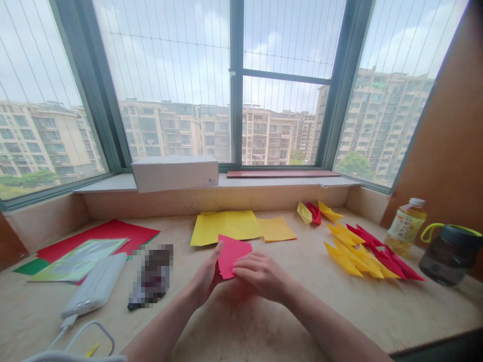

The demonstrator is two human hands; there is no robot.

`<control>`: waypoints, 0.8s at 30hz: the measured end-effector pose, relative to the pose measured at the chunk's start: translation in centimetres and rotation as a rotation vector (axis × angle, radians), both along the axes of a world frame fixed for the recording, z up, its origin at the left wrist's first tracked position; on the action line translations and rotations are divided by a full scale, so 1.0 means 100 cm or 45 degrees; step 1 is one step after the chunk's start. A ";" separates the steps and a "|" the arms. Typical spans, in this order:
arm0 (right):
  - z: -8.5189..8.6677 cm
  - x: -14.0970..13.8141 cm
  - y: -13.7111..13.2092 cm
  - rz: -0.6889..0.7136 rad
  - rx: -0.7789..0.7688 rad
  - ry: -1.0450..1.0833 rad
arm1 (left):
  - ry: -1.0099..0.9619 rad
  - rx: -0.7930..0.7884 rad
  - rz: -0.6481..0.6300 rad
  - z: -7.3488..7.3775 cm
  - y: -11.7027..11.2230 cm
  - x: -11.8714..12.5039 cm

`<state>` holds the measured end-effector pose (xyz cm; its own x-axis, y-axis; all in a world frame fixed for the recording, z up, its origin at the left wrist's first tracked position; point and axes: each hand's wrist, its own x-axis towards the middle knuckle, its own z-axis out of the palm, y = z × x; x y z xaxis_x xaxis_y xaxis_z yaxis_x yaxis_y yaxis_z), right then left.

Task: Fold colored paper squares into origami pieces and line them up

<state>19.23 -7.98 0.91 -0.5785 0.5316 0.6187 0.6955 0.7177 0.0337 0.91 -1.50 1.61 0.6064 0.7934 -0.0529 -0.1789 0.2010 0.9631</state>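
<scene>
My left hand (206,275) grips the left edge of a square of pinkish-red origami paper (232,255), thumb on top. My right hand (260,275) lies over the sheet's lower right part, fingers pressed on it and hiding that corner. Beyond the hands lie a large yellow paper sheet (225,228) and a smaller orange-yellow sheet (276,229). To the right is a pile of folded yellow and red paper pieces (364,254), with a smaller folded group (313,212) behind it.
A red sheet (101,240), a printed booklet (77,260) and a white power bank (94,284) with a cable lie at the left, next to a pixelated object (153,276). A juice bottle (406,226) and a dark lidded jug (451,254) stand at the right. A white box (174,173) sits on the windowsill.
</scene>
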 end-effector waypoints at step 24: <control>-0.015 0.045 0.027 -0.265 -0.794 1.453 | 0.050 0.316 0.117 0.007 0.009 -0.005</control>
